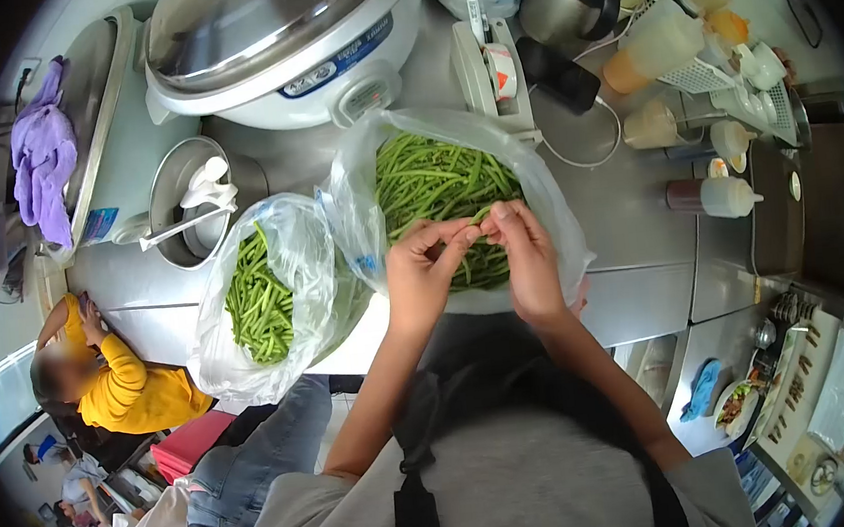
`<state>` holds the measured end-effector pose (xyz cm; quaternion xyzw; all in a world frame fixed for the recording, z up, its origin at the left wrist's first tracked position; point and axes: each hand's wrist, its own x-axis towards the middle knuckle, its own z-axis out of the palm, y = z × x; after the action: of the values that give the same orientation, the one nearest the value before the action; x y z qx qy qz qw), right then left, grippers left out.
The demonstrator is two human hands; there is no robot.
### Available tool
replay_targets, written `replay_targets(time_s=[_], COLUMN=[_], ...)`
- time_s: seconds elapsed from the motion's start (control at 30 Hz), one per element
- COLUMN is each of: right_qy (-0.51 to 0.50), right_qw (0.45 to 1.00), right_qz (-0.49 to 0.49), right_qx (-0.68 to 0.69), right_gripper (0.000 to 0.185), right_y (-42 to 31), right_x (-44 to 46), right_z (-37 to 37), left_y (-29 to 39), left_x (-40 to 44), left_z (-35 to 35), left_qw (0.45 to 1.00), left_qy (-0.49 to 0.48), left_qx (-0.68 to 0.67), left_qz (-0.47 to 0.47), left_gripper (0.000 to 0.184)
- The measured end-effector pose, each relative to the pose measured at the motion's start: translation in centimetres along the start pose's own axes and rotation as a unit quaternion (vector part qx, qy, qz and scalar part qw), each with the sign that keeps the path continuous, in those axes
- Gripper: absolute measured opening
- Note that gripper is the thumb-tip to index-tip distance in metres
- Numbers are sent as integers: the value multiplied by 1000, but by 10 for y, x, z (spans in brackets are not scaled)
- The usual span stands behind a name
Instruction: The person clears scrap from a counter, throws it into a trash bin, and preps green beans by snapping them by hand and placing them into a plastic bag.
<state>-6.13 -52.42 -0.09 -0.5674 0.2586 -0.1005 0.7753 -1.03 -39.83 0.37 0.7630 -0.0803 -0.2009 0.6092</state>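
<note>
A commercial-looking kitchen: steel counter (636, 300), big lidded cooker (289, 59) at 11 o'clock, pot (252, 183) at 10, squeeze bottle (722, 196) at 3.

You can drop your fingers (456, 247) through the wide mouth of the larger plastic bag (352, 174) onto the green beans (445, 176). On your left the smaller bag (303, 224) crowds that side, with a metal pot (167, 190) beyond. Straight ahead, the white cooker (258, 105) and a white device (475, 73) block you. Rightward you can pass over bare table (632, 255), minding the looped cable (586, 165) and, farther out, the squeeze bottles (727, 197).
</note>
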Motion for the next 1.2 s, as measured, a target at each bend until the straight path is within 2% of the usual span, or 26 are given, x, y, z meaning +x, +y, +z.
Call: replay_targets(time_s=[0.03,0.13,0.2,0.3,0.4,0.5,0.63,0.67,0.73,0.77,0.87,0.9,1.0,1.1,1.17,1.2], right_qy=[27,-4,-13,-87,-124,-167,-119,-116,-114,-114,-108,-108,-67,-82,-160,-196], right_qw=[995,992,984,991,985,956,961,959,948,938,896,879,727,784,904,939], right_qz=[50,11,-4,-73,-75,-103,-132,-139,-153,-162,-185,-191,-409,-411,-219,-117], right_qx=[83,125,177,75,-92,-217,-213,-219,-255,-285,-388,-424,-547,-458,-332,-259], right_gripper=[24,26,25,26,23,19,17,16,15,14,12,13,17,21,22,23], right_y=[-2,-4,-1,-10,-10,-14,-15,-19,-21,-20,-22,-22,-9,-11,-14,-16], right_x=[-7,-11,-10,-14,-19,-29,-22,-23,-25,-26,-30,-31,-25,-24,-27,-27], right_z=[3,6,9,-6,-30,-33,-31,-33,-37,-41,-46,-48,-51,-24,-11,-7], left_y=[1,1,-1,-11,2,1,23,11,13,14,22,22,17,16,20,20], left_x=[-5,-6,-4,3,-1,6,1,5,7,8,13,15,16,13,8,6], left_z=[-1,0,4,-1,-2,-14,-17,-15,-11,-10,-20,-21,-20,-14,-10,-10], left_qw=[1000,999,991,982,967,981,993,990,988,986,974,976,981,977,977,975], left_qy=[5,8,-16,-83,-116,-162,-96,-87,-59,-47,14,14,9,-22,-26,-28], left_qx=[-17,-52,-131,-171,-227,-88,17,-61,-108,-133,-226,-217,-191,-209,-211,-220], left_qz=[-8,-14,-1,17,4,67,60,92,88,87,-11,1,30,16,18,20], left_gripper=[14,15,16,16,15,15,16,15,17,18,23,24,26,23,21,21])
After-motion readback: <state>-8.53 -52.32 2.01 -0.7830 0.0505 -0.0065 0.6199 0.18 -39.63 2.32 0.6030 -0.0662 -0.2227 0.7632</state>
